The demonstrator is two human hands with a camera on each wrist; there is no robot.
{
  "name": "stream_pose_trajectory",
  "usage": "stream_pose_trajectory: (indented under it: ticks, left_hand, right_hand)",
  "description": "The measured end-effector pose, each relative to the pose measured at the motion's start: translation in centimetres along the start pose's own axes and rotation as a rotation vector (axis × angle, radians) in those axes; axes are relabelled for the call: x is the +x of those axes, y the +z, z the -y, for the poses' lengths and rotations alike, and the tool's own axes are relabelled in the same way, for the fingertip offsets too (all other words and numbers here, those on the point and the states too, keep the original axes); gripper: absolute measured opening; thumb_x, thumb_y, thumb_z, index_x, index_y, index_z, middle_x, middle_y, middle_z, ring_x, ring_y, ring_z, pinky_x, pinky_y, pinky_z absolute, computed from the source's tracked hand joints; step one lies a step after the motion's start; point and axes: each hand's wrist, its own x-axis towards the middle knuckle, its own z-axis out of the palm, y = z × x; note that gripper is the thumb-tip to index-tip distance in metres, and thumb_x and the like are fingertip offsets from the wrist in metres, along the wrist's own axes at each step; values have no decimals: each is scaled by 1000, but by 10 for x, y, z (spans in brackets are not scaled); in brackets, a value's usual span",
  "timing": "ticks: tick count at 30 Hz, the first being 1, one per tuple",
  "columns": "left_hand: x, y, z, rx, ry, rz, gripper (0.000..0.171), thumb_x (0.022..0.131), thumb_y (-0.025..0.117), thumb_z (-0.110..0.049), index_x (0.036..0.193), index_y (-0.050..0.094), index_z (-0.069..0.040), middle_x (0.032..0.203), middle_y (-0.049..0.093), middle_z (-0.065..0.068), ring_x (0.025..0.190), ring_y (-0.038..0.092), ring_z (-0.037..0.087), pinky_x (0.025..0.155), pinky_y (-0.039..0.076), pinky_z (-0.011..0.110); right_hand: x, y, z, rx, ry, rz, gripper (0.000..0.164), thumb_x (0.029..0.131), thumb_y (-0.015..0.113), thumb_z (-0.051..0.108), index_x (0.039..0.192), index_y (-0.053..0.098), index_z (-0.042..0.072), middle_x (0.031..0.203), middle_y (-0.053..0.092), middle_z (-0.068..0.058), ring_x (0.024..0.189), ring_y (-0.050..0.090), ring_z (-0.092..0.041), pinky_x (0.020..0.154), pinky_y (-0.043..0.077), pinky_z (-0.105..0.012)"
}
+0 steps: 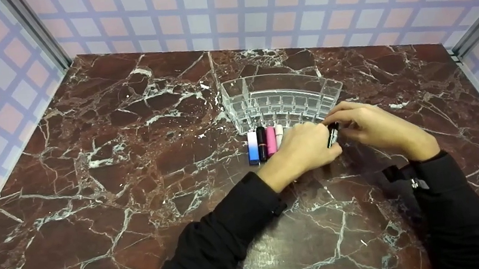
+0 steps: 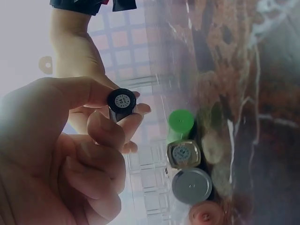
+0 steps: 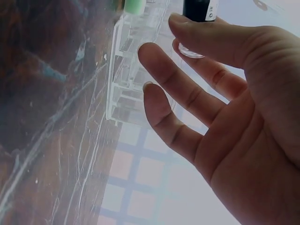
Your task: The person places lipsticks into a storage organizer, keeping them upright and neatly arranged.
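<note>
A black lipstick tube with a round label on its end is held above the marble table. My left hand pinches it between thumb and forefinger; the label faces the left wrist camera on the black tube end. From the other side my right hand pinches the same tube, its other fingers spread apart in the right wrist view. Just behind both hands stands a clear tiered organizer, partly hidden by them. Left of my left hand are a blue-and-white tube, a black tube and a pink tube.
A white tube is partly covered by my left hand. In the left wrist view, a green-ended tube, a square gold one and a grey-ended one line the organizer's front. Checkered walls enclose the marble table.
</note>
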Motion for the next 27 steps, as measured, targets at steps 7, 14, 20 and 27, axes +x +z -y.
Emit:
stream_pose_trajectory:
  ticks: [7,14,20,27]
  left_hand:
    - [5,-8,5,-22,9,-18,47,100,58,-41,61,41,-21,57,39,-8,47,38,8,42,32,22]
    - [10,-15,14,-60,2,-44,44,101,58,-37,63,43,-21,58,40,-8,49,38,9,43,29,22]
    - [15,-16,21,-62,7,-57,42,100,59,-35,64,44,-21,60,40,-7,53,41,12,46,31,25]
    - [22,-14,21,-48,31,-68,39,100,60,-32,67,44,-20,62,43,-6,55,45,12,47,36,25]
  right_hand:
    - [2,-8,1,116,76,-11,53,90,68,-13,139,62,4,128,67,-13,100,67,-23,82,57,-31]
    - [7,-19,10,252,315,-3,52,102,65,9,151,48,3,131,63,-25,89,71,-31,67,56,-27]
    - [15,-20,12,328,438,-51,46,109,54,22,148,50,-2,118,69,-26,88,74,-25,74,60,-29]
    - [23,-15,11,414,477,-175,43,107,58,24,140,58,-3,89,71,-11,70,68,-11,63,57,-23]
